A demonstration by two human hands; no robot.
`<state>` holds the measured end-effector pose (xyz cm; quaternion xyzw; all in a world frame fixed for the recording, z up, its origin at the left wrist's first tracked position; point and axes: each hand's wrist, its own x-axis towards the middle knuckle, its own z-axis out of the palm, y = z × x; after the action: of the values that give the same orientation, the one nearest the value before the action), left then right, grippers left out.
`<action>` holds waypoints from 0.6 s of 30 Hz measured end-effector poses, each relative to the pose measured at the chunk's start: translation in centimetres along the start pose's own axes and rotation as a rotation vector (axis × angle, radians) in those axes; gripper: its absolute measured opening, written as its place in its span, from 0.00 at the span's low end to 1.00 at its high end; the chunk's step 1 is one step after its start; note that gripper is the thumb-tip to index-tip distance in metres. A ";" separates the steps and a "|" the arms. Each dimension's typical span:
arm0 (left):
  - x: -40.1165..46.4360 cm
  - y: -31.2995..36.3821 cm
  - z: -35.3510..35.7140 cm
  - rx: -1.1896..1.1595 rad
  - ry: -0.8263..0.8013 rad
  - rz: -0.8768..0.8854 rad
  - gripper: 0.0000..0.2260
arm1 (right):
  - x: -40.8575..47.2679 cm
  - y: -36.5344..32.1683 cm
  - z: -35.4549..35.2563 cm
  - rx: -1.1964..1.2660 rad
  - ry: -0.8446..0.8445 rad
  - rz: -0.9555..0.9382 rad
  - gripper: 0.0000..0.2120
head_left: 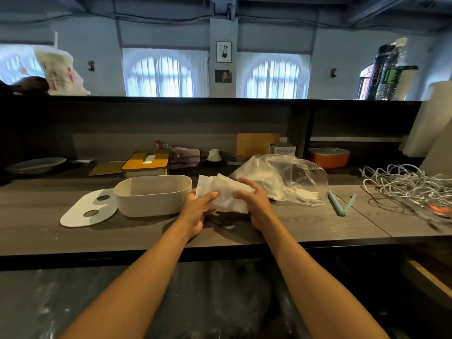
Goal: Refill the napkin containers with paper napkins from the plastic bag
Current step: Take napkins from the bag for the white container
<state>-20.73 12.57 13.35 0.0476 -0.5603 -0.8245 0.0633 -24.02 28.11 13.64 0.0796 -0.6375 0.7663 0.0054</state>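
A stack of white paper napkins [221, 192] is held just above the wooden counter between both hands. My left hand [197, 211] grips its left end with the thumb on top. My right hand [254, 201] grips its right end, fingers curled over the top. Just left of the stack stands an open cream oval napkin container [152, 195], which looks empty. Its white lid [89, 211] with two holes lies flat to the left of it. A crumpled clear plastic bag [286, 178] with more napkins inside lies behind and right of my right hand.
A yellow-lidded napkin box [146, 162] and an orange box [329, 157] stand on the counter's back part. A light-blue bag clip [341, 203] lies open right of the bag. A tangle of white cables [406, 185] fills the far right. A plate [35, 165] sits far left.
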 end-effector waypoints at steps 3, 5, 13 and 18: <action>-0.3 0.2 0.2 0.026 -0.059 0.019 0.20 | 0.0 -0.2 0.1 0.063 0.001 0.026 0.18; -0.5 0.3 0.2 -0.013 -0.076 0.001 0.19 | 0.0 -0.4 0.3 0.055 0.024 0.051 0.15; -0.3 0.7 0.2 -0.094 -0.006 -0.129 0.10 | -0.1 -0.6 0.5 0.164 0.019 0.161 0.12; -0.6 0.9 0.7 -0.063 0.022 -0.132 0.08 | -0.2 -0.8 0.5 0.276 0.010 0.193 0.17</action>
<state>-20.22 12.94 14.49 0.0914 -0.5290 -0.8435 0.0166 -23.68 27.82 14.50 0.0142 -0.5308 0.8440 -0.0758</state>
